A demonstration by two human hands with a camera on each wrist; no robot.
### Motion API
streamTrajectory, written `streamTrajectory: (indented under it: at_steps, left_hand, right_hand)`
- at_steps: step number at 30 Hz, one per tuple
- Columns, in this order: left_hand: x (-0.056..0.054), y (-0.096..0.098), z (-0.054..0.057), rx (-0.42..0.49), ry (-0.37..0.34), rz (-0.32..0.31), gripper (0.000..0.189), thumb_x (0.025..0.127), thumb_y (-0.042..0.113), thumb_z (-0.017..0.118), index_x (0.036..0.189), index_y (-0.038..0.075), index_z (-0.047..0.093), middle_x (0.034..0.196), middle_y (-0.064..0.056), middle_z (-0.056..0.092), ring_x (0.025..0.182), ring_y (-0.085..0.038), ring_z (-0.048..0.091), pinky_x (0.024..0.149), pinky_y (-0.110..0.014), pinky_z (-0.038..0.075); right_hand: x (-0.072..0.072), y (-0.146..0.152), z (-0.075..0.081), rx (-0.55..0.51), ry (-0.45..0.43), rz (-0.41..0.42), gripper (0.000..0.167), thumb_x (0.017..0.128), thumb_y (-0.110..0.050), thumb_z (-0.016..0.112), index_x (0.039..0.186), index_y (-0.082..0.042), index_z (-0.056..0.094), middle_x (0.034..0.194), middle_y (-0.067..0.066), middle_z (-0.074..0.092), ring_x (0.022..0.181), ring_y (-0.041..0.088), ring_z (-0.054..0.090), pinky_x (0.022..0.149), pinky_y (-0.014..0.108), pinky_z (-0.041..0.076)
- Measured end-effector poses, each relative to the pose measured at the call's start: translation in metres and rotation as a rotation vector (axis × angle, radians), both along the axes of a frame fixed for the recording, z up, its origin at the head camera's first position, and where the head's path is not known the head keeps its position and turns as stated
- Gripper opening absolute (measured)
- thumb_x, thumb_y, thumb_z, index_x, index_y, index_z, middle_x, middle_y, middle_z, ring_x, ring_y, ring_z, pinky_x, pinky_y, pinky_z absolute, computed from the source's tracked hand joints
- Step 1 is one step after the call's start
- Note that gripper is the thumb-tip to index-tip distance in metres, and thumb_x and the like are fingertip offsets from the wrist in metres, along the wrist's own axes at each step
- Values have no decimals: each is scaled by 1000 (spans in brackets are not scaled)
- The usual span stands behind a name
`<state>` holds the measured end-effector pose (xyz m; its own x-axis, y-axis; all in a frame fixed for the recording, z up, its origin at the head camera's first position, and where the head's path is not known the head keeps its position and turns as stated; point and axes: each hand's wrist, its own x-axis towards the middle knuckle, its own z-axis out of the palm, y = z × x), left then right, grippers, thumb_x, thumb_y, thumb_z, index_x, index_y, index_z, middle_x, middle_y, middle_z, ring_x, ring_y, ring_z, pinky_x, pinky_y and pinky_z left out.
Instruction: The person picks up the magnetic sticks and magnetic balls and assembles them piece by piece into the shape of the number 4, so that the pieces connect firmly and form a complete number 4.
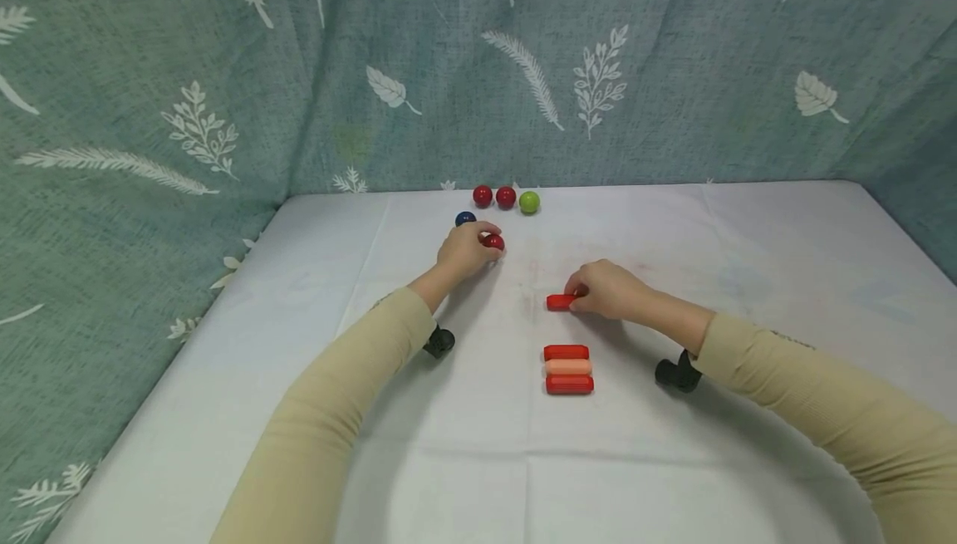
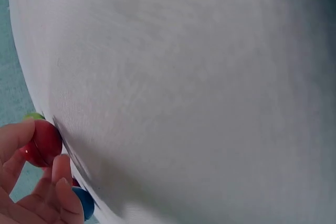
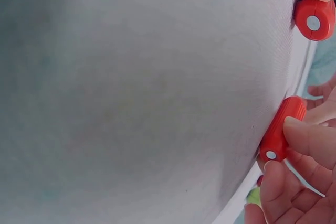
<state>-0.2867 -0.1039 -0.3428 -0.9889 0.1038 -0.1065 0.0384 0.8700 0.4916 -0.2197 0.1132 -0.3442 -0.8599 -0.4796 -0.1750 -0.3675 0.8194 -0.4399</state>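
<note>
My left hand point(image 1: 465, 250) pinches a glossy red ball point(image 1: 493, 242) between thumb and fingers, low over the white cloth. A dark blue ball point(image 1: 465, 218) lies just behind that hand, partly hidden by it. To the right, my right hand point(image 1: 609, 289) pinches a short red rod point(image 1: 560, 302) by its right end. In the right wrist view, the rod point(image 3: 283, 128) has ridged sides and a grey disc in its end. Nearer the body, a red rod point(image 1: 566, 352), a peach rod point(image 1: 568, 367) and another red rod point(image 1: 570, 384) lie side by side.
Two red balls point(image 1: 482, 196) point(image 1: 506, 198) and a green ball point(image 1: 529, 202) sit in a row near the table's back edge. A leaf-patterned green curtain point(image 1: 449, 71) hangs behind and left of the white-covered table point(image 1: 463, 486). Black wrist cameras point(image 1: 439, 342) hang under both sleeves.
</note>
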Motion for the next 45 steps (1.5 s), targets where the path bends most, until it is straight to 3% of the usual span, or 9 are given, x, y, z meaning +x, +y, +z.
streamTrajectory:
  at_steps: [5, 12, 21, 31, 45]
  left_hand:
    - [2, 0, 1, 0, -32, -8, 38, 81, 24, 69, 118, 19, 60, 112, -6, 60, 103, -22, 53, 88, -39, 41]
    - [11, -2, -3, -21, -90, -110, 35, 82, 24, 68, 116, 19, 59, 102, -5, 59, 91, -19, 54, 77, -34, 43]
    - [28, -3, 0, 91, -186, -187, 35, 80, 18, 71, 113, 18, 60, 107, -7, 57, 80, -19, 57, 60, -25, 48]
    - [38, 3, -1, 118, -206, -202, 40, 76, 17, 74, 112, 11, 57, 102, -6, 60, 75, -16, 57, 59, -22, 48]
    - [45, 12, -2, 119, -174, -252, 36, 75, 19, 75, 108, 11, 62, 102, -3, 61, 82, -15, 56, 63, -23, 48]
  right_hand:
    - [0, 0, 0, -4, 3, 8, 21, 82, -9, 67, 102, -2, 67, 91, 9, 65, 79, 19, 54, 78, 32, 50]
    - [0, 0, -1, 1, -9, 6, 23, 82, -9, 67, 104, -2, 66, 92, 9, 65, 80, 19, 55, 78, 32, 50]
    - [0, -1, 0, 4, -3, 12, 23, 82, -9, 67, 104, -2, 66, 92, 9, 65, 79, 19, 55, 78, 32, 50]
    - [-1, 2, -1, -10, 12, 42, 21, 82, -7, 66, 102, -1, 67, 92, 10, 65, 80, 19, 55, 78, 33, 50]
    - [-4, 2, 8, -45, 28, 33, 23, 82, -6, 65, 104, 1, 66, 97, 12, 66, 87, 22, 57, 81, 35, 49]
